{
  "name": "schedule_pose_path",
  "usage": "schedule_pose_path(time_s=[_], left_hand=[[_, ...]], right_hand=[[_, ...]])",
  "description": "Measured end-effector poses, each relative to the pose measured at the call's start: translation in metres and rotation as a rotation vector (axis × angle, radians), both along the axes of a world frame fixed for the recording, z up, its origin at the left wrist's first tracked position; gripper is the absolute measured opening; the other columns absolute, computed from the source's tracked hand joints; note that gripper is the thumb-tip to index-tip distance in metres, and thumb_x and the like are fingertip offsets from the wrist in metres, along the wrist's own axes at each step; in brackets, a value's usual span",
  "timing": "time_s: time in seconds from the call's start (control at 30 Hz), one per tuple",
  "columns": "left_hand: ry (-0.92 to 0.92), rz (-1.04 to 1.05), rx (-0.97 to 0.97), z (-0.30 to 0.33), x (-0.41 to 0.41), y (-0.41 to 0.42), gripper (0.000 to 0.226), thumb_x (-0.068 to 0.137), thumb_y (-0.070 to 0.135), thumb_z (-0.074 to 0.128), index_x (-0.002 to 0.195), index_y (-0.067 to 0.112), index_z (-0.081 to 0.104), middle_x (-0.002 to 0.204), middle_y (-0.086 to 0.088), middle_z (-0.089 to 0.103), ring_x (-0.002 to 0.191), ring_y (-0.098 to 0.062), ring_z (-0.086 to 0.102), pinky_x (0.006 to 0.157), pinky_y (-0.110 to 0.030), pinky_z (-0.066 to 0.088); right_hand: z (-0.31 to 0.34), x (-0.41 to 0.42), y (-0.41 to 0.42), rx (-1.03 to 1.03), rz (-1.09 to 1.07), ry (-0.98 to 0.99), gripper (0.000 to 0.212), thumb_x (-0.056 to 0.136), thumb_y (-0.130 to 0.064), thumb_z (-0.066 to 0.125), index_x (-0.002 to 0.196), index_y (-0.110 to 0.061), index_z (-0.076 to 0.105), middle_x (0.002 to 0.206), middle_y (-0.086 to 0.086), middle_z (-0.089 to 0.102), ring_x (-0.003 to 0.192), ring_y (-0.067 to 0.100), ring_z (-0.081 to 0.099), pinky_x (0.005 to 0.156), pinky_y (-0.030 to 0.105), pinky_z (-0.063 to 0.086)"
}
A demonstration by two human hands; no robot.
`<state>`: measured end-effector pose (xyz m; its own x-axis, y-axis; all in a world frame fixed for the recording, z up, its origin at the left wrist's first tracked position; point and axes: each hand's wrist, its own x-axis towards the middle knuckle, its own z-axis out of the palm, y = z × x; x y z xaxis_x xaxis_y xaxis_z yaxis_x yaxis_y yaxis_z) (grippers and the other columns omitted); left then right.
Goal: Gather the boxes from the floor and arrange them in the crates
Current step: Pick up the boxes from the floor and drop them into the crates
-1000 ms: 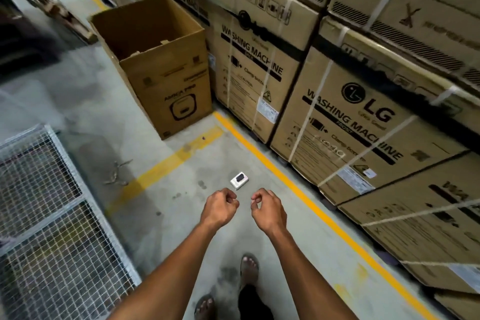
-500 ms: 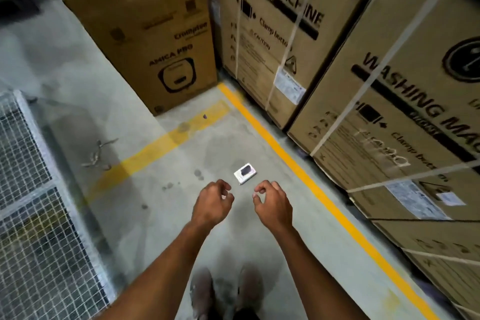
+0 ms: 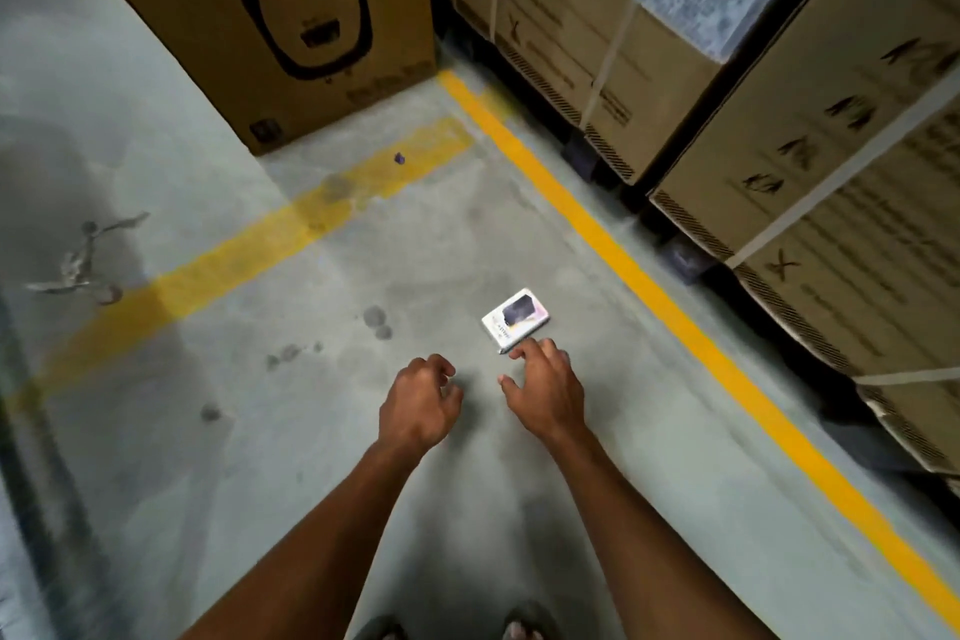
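Note:
A small white box [image 3: 515,320] with a dark picture on its top lies flat on the grey concrete floor. My right hand [image 3: 545,390] reaches down just below it, fingers spread and loosely bent, fingertips at the box's near edge; whether they touch it I cannot tell. My left hand [image 3: 418,403] hovers to the left of the right hand, fingers loosely curled, holding nothing. No crate shows in this view.
A tall brown carton [image 3: 270,21] stands at the top left. Stacked strapped cartons [image 3: 810,161] line the right side behind a yellow floor line [image 3: 639,270]. A second yellow stripe [image 3: 249,255] crosses the floor. Scraps of debris [image 3: 83,265] lie at the left. My feet [image 3: 524,626] show below.
The view has dropped closer to the floor. Both hands have moved forward and down towards the small box, and the right hand's fingers have opened out next to it.

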<state>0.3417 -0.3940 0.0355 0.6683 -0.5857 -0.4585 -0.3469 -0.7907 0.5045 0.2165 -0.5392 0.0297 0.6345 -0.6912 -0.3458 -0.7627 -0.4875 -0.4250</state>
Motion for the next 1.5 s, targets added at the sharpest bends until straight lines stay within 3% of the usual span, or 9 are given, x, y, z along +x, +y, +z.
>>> schedule_pose_path(time_s=[0.2, 0.33, 0.47, 0.73, 0.9, 1.07, 1.23, 1.4, 1.5], left_hand=[[0.016, -0.041, 0.012, -0.089, 0.04, -0.028, 0.03, 0.093, 0.036, 0.06, 0.122, 0.027, 0.065, 0.116, 0.002, 0.065, 0.108, -0.022, 0.062, 0.088, -0.041, 0.056], [0.048, -0.069, 0.021, -0.122, 0.067, -0.046, 0.029, 0.094, 0.035, 0.064, 0.121, 0.024, 0.066, 0.117, -0.001, 0.066, 0.108, -0.023, 0.063, 0.092, -0.04, 0.055], [0.021, -0.155, 0.003, -0.133, 0.087, -0.069, 0.03, 0.093, 0.035, 0.065, 0.121, 0.023, 0.067, 0.117, -0.005, 0.069, 0.11, -0.027, 0.064, 0.094, -0.037, 0.053], [-0.05, -0.209, -0.018, -0.125, 0.097, -0.083, 0.034, 0.094, 0.038, 0.063, 0.126, 0.025, 0.063, 0.124, -0.004, 0.066, 0.115, -0.026, 0.062, 0.097, -0.04, 0.054], [0.005, 0.032, -0.082, -0.101, 0.084, -0.041, 0.037, 0.094, 0.033, 0.069, 0.129, 0.021, 0.062, 0.119, -0.002, 0.068, 0.11, -0.024, 0.066, 0.092, -0.034, 0.054], [0.103, 0.14, -0.165, -0.037, 0.051, 0.002, 0.07, 0.085, 0.043, 0.084, 0.143, 0.021, 0.052, 0.128, -0.004, 0.062, 0.1, -0.021, 0.065, 0.089, -0.034, 0.055], [0.175, 0.154, -0.262, 0.097, 0.036, 0.018, 0.11, 0.068, 0.057, 0.093, 0.157, 0.026, 0.036, 0.145, 0.008, 0.05, 0.125, -0.016, 0.055, 0.105, -0.036, 0.049], [0.245, 0.175, -0.387, 0.244, 0.021, 0.037, 0.077, 0.076, 0.038, 0.091, 0.136, 0.036, 0.044, 0.115, 0.015, 0.068, 0.105, -0.007, 0.067, 0.078, -0.015, 0.05], [0.349, 0.36, -0.454, 0.333, 0.025, 0.05, 0.08, 0.073, 0.054, 0.089, 0.131, 0.039, 0.036, 0.111, 0.008, 0.072, 0.101, -0.011, 0.07, 0.085, -0.029, 0.057]], right_hand=[[-0.099, 0.039, -0.045, -0.131, 0.139, 0.204, 0.093, 0.074, -0.061, 0.079, 0.148, -0.026, 0.035, 0.148, 0.007, 0.038, 0.128, 0.036, 0.044, 0.1, 0.045, 0.046], [-0.141, 0.061, -0.068, -0.087, 0.09, 0.263, 0.124, 0.057, -0.068, 0.085, 0.155, -0.043, 0.012, 0.162, 0.008, 0.009, 0.14, 0.044, 0.029, 0.109, 0.057, 0.038], [-0.168, 0.072, -0.081, -0.046, 0.094, 0.336, 0.129, 0.056, -0.072, 0.082, 0.154, -0.048, 0.001, 0.164, 0.012, 0.0, 0.143, 0.047, 0.028, 0.112, 0.062, 0.032], [-0.153, 0.095, -0.088, 0.076, 0.002, 0.234, 0.106, 0.066, -0.071, 0.071, 0.151, -0.044, 0.012, 0.14, 0.011, 0.04, 0.124, 0.042, 0.048, 0.102, 0.048, 0.045], [-0.096, 0.106, -0.067, 0.665, -0.376, -0.143, 0.067, 0.08, -0.077, 0.046, 0.133, -0.038, 0.045, 0.124, 0.007, 0.064, 0.103, 0.027, 0.064, 0.083, 0.037, 0.051], [-0.013, 0.07, -0.046, 1.158, -0.59, -0.321, 0.068, 0.092, -0.075, 0.031, 0.123, -0.027, 0.067, 0.12, 0.016, 0.069, 0.093, 0.036, 0.065, 0.085, 0.042, 0.049], [0.096, 0.051, -0.005, 1.367, -0.57, -0.342, 0.092, 0.083, -0.091, 0.032, 0.136, -0.024, 0.065, 0.133, 0.019, 0.068, 0.088, 0.037, 0.07, 0.08, 0.043, 0.051], [0.231, 0.045, 0.026, 1.459, -0.421, -0.336, 0.107, 0.075, -0.1, 0.03, 0.14, -0.023, 0.063, 0.13, 0.019, 0.067, 0.096, 0.037, 0.07, 0.079, 0.047, 0.055], [0.324, 0.05, 0.037, 1.425, -0.364, -0.36, 0.092, 0.086, -0.092, 0.021, 0.142, -0.031, 0.061, 0.139, 0.008, 0.066, 0.128, 0.03, 0.062, 0.097, 0.051, 0.049]])
